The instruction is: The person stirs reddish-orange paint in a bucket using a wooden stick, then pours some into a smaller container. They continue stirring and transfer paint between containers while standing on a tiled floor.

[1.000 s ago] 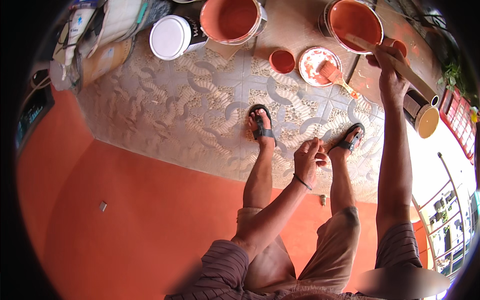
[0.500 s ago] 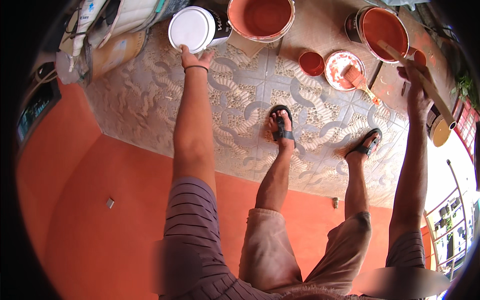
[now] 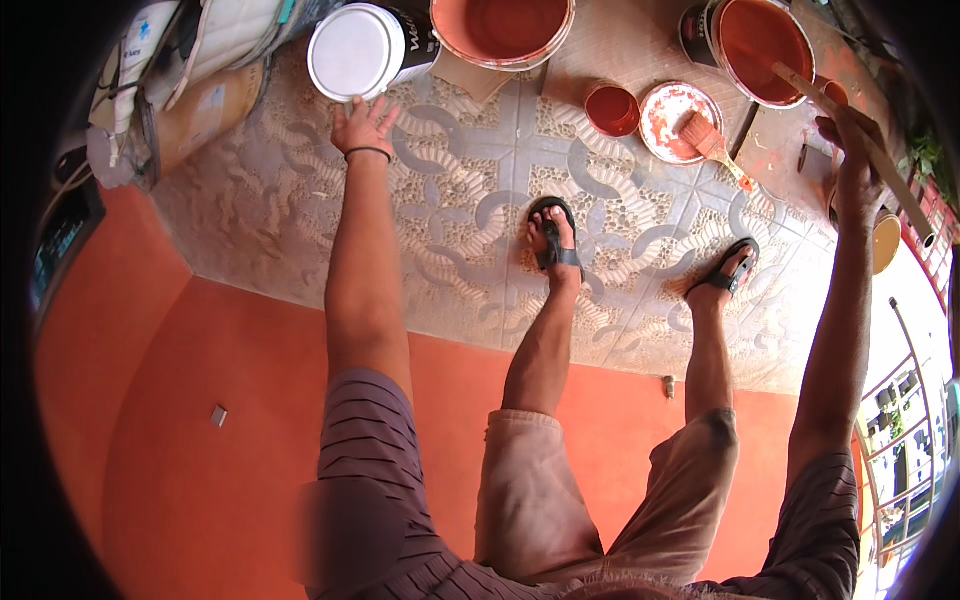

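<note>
One wooden stick (image 3: 902, 198), likely light, stiff, best held mid-length: my right hand (image 3: 853, 140) clamps it beside the rightmost paint bucket (image 3: 697, 40); my left hand (image 3: 363, 128), fingers apart, lies well left of it.

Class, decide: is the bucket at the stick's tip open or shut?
Open: no lid covers the bucket, and its orange-red inside shows around the tip of the stick.

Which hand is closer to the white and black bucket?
Left. The left hand is spread close beside the bucket; the right hand is far to its right, gripping a stick.
</note>
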A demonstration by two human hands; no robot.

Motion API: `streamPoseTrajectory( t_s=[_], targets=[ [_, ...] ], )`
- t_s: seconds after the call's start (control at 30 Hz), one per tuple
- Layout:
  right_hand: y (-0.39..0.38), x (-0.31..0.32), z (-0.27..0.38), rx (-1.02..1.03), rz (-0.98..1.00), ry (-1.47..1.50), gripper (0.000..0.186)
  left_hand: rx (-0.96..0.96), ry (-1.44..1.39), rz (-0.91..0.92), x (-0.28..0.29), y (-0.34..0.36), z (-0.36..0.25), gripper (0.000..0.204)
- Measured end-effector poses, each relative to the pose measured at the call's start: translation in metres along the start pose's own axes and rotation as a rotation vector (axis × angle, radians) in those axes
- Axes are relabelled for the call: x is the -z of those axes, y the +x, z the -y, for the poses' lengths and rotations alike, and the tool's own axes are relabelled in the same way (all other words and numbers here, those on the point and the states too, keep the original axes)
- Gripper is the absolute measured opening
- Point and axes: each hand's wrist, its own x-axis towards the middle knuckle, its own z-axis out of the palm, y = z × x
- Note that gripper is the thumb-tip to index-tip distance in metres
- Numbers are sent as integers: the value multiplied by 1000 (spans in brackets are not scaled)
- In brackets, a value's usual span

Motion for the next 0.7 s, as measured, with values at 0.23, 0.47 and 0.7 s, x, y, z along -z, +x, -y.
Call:
streamPoseTrajectory(
  t_s=[0.23, 0.47, 0.7],
  targets=[
    [-16, 1, -2, -79, 71, -119, 24, 407, -65, 183, 38, -177, 81, 18],
    [42, 7, -25, 197, 128, -124, 25, 1257, -421, 396, -38, -467, 103, 24],
    [4, 7, -14, 74, 133, -28, 24, 824, 148, 706, -79, -524, 164, 21]
  ],
)
